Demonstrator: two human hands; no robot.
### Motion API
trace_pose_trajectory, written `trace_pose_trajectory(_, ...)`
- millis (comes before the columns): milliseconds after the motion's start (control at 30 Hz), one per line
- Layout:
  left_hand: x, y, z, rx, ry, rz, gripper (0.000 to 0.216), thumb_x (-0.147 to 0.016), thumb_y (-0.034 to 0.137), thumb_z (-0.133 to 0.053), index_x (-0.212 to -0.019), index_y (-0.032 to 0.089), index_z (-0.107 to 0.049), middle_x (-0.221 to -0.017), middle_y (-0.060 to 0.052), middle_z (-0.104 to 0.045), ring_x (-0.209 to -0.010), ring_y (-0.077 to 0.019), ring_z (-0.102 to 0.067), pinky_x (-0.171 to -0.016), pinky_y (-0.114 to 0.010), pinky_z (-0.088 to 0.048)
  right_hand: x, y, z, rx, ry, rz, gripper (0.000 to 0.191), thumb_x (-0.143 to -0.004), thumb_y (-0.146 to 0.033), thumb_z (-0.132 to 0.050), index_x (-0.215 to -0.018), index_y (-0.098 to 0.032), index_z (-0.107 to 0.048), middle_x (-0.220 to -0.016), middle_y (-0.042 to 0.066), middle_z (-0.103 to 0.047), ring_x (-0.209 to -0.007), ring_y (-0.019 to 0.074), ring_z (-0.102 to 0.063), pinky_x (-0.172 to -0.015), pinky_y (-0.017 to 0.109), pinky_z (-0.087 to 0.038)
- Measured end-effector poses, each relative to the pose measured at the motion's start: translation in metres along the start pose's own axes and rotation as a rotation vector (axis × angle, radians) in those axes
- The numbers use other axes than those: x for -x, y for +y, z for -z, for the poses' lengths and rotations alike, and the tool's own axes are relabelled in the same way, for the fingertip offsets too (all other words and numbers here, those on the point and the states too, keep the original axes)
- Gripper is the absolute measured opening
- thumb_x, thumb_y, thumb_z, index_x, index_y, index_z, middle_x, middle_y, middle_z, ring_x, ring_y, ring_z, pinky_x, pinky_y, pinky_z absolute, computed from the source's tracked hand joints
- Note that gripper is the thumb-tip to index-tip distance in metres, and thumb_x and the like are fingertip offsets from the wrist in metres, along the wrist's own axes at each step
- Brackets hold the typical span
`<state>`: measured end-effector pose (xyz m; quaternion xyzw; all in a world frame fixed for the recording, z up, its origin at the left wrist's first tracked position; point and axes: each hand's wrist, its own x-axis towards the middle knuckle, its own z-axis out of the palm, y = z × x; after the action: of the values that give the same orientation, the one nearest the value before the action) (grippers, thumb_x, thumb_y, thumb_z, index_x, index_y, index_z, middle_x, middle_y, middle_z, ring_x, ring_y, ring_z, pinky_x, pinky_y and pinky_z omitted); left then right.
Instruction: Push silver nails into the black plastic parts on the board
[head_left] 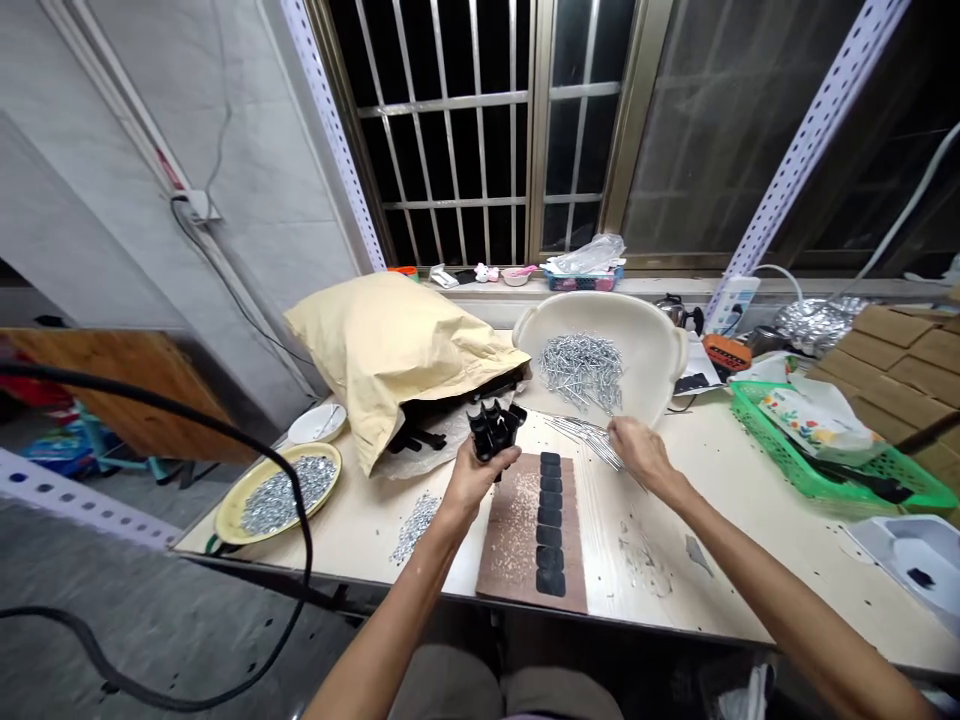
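My left hand (472, 480) is closed around several black plastic parts (493, 428) bunched together, with open, cupped ends facing up. They are held above the far end of a brown board (510, 560). A row of black pads (550, 535) runs along that board, and pale crumbs lie beside it. To the right, my right hand (641, 450) has its fingers closed at the edge of a loose bundle of long thin metal pins (589, 437) on the table. Its fingertips are partly hidden. Behind them, a white basin (649, 345) holds a heap of similar metal pins (581, 365).
A paper sack (405, 340) with black parts inside lies open at the back left. A yellow dish (330, 465) holds small metal pieces; more metal pieces (415, 528) lie loose nearby. On the right are a green basket (795, 465) and a white tray (900, 550). A black cable (304, 500) hangs at left.
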<state>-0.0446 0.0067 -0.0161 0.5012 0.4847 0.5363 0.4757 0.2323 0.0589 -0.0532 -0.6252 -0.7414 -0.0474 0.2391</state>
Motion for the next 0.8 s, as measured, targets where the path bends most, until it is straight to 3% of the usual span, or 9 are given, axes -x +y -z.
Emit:
trace_pose_trajectory(67,-0.003,-0.002,-0.001,-0.033,-0.013,-0.044,0.034,-0.06,0.031,-0.076,-0.084,0.014,-0.059,-0.074,-0.001,-0.062,-0.068,-0.014,-0.057,-0.064,-0.025,-0.044,-0.001,-0.009,0.036,-0.082,0.046,0.038,0.024,-0.091,-0.027,-0.041,-0.09,-0.016,-0.063,-0.085,0.009,-0.062,-0.072,0.0183,-0.058,-0.064,0.03,-0.043)
trace_pose_trajectory(167,-0.005,-0.004,-0.01,-0.046,-0.068,-0.075,0.033,-0.06,0.029,-0.075,-0.084,0.015,-0.058,-0.077,0.0,-0.062,-0.071,-0.0143,-0.056,-0.066,-0.025,-0.043,-0.001,-0.041,0.09,-0.301,0.181,0.239,0.023,-0.092,-0.033,-0.045,-0.096,-0.02,-0.063,-0.091,0.006,-0.057,-0.081,0.016,-0.057,-0.073,0.029,-0.046)
trace_pose_trajectory(267,-0.005,0.0,-0.02,-0.066,-0.109,-0.086,0.032,-0.06,0.025,-0.073,-0.086,0.015,-0.057,-0.08,0.0,-0.062,-0.073,-0.0147,-0.056,-0.068,-0.026,-0.043,-0.002,-0.079,0.124,-0.308,0.179,0.418,0.021,-0.093,-0.031,-0.046,-0.095,-0.021,-0.064,-0.089,0.005,-0.055,-0.082,0.0155,-0.053,-0.073,0.029,-0.045)
trace_pose_trajectory(400,-0.003,0.007,-0.026,-0.106,-0.164,-0.103,0.033,-0.059,0.021,-0.072,-0.088,0.015,-0.058,-0.083,-0.001,-0.062,-0.075,-0.0152,-0.055,-0.066,-0.025,-0.042,-0.006,-0.108,0.133,-0.15,0.126,0.595,0.024,-0.094,-0.022,-0.042,-0.086,-0.02,-0.064,-0.083,0.005,-0.051,-0.078,0.0155,-0.046,-0.068,0.03,-0.041)
trace_pose_trajectory(600,0.002,0.015,-0.028,-0.186,-0.144,-0.089,0.032,-0.059,0.019,-0.071,-0.088,0.015,-0.058,-0.077,0.001,-0.06,-0.07,-0.0145,-0.054,-0.061,-0.023,-0.041,-0.012,-0.123,0.135,-0.08,0.016,0.745,0.025,-0.092,-0.014,-0.04,-0.08,-0.017,-0.062,-0.085,0.005,-0.05,-0.076,0.0138,-0.042,-0.064,0.027,-0.038)
trace_pose_trajectory(700,0.005,0.02,-0.029,-0.133,-0.161,-0.076,0.036,-0.058,0.021,-0.073,-0.09,0.015,-0.059,-0.076,0.001,-0.061,-0.068,-0.0144,-0.055,-0.06,-0.024,-0.042,-0.013,-0.13,0.139,-0.173,-0.029,0.775,0.023,-0.092,-0.014,-0.041,-0.1,-0.018,-0.062,-0.089,0.005,-0.052,-0.08,0.0142,-0.048,-0.067,0.027,-0.043)
trace_pose_trajectory(800,0.011,0.027,-0.025,0.002,-0.232,-0.007,0.037,-0.061,0.028,-0.074,-0.09,0.013,-0.059,-0.07,0.0,-0.061,-0.062,-0.0144,-0.057,-0.058,-0.026,-0.044,-0.012,-0.132,0.143,-0.323,0.03,0.725,0.033,-0.092,-0.015,-0.042,-0.123,-0.019,-0.052,-0.095,0.006,-0.055,-0.084,0.0141,-0.053,-0.074,0.029,-0.048)
